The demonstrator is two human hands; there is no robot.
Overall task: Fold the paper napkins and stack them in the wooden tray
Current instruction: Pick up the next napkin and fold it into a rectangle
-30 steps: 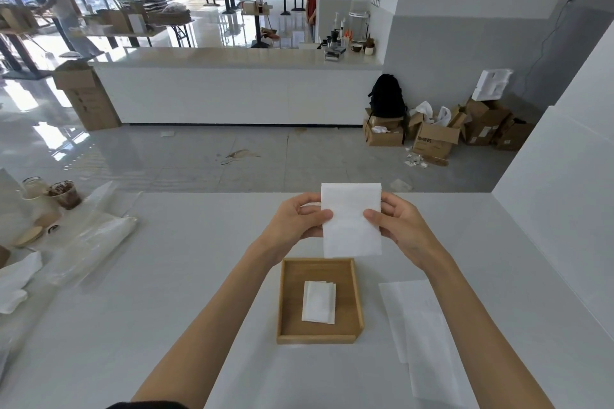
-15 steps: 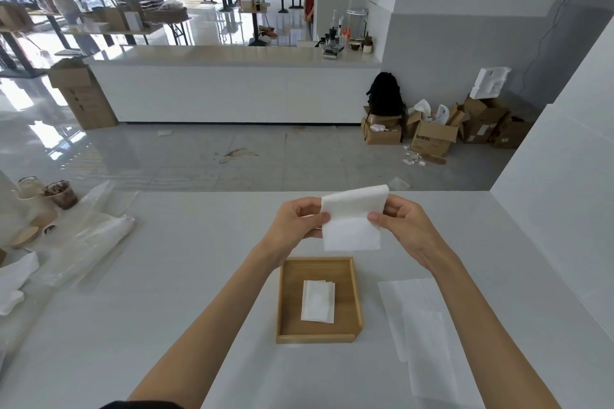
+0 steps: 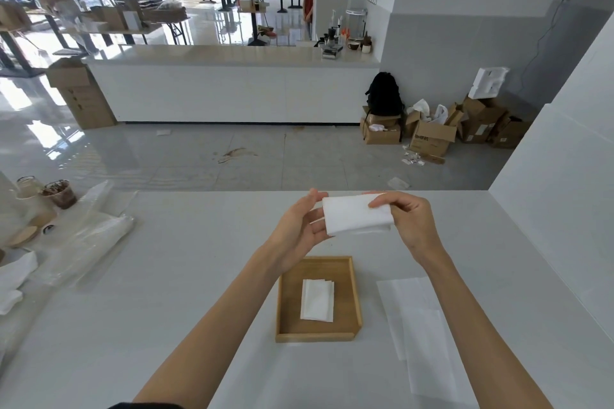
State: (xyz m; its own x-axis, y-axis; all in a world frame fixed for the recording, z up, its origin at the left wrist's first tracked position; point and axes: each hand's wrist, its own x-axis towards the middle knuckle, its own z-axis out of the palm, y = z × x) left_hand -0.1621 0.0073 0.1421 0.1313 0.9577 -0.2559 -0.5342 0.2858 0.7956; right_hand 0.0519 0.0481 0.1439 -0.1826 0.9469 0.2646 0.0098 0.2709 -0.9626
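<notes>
Both hands up over table (image 3: 166, 292), above far side of wooden tray (image 3: 317, 337). Held napkin (image 3: 354, 214) is between the hands, folded over into a wide, short strip, long side running L-R, in the air and not touching the tray. R hand (image 3: 410, 226): fingers curled over napkin's top right part, thumb hidden under it, so it pinches the right end. L hand (image 3: 299, 231): palm turned toward the napkin, fingers nearly straight and spread a bit, napkin's left edge lying against the fingers, thumb up near the top-left corner; can't tell if the thumb actually presses the paper.

Tray sits on table between the forearms, near side closest to cam. Inside it, small stack of folded napkins (image 3: 317, 300), roughly centred on the tray floor, edges slightly staggered at top right.

Right of tray, just beside it and apart from it: flat unfolded napkins (image 3: 422, 325) overlapping on table, partly under R forearm.

Far left of table: clear plastic bags (image 3: 89, 236), cup w/ brown drink (image 3: 61, 196), well apart from tray
</notes>
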